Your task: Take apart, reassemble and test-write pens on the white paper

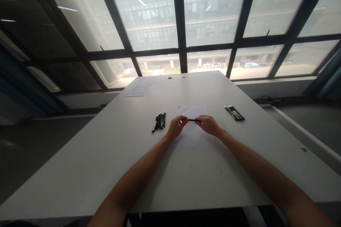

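Note:
A thin dark pen is held level between my two hands, just above a white sheet of paper on the grey table. My left hand pinches the pen's left end. My right hand grips its right end. A bundle of several dark pens lies left of my left hand. Another group of several pens, some blue, yellow and green, lies to the right of my right hand.
A few printed sheets lie at the table's far left corner. Two small dark holes sit near the far edge. Behind the table is a large window with dark frames. The floor drops away on both sides.

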`<state>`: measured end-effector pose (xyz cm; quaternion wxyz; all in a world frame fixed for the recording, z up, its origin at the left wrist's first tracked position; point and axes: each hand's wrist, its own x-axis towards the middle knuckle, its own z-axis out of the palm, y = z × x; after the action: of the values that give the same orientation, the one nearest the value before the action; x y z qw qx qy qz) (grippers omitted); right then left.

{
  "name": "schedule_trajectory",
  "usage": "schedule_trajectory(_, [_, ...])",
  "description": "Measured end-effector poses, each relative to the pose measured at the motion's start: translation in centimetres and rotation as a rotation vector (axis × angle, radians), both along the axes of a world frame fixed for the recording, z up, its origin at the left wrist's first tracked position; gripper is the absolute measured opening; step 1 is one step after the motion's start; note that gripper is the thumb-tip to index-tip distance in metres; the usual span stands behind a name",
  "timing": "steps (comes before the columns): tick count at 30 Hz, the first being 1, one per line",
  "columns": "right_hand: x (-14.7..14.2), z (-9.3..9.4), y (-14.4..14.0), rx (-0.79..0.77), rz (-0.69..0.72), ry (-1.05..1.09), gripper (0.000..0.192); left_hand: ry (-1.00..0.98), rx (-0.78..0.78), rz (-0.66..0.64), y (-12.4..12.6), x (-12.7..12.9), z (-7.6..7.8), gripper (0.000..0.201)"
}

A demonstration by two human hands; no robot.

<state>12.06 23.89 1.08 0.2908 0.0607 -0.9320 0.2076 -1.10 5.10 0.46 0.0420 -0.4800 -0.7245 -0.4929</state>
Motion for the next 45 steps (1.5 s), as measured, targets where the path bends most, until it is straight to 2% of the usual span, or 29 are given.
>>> schedule_trajectory(7, [0.08,0.0,0.07,0.002,0.003,-0.006,0.012,-0.015,-0.1,0.004,-0.19,-0.12,0.02,0.026])
schedule_trajectory(9, [0.08,-0.03,0.07,0.002,0.001,-0.007,0.012,-0.032,-0.077,-0.008,-0.2,-0.13,0.05,0.022])
schedule_trajectory(13, [0.06,-0.07,0.05,0.004,-0.004,-0.008,0.012,-0.01,-0.023,-0.009,-0.12,0.01,0.1,0.031])
schedule_trajectory(25, [0.08,0.07,-0.09,-0.001,0.0,-0.022,0.011,0.057,0.016,-0.019,-0.1,0.28,0.28,0.009])
schedule_trajectory(33, [0.21,0.26,-0.07,-0.011,0.005,-0.032,0.012,0.045,-0.015,0.008,-0.05,0.15,0.11,0.014])
schedule_trajectory(43, [0.15,0.18,-0.07,0.008,0.003,-0.027,0.013,0.032,-0.135,0.032,-0.1,-0.1,0.14,0.033])
schedule_trajectory(45, [0.19,0.24,-0.11,0.011,0.001,-0.029,0.013,0.026,-0.127,0.033,-0.08,-0.14,0.14,0.029])
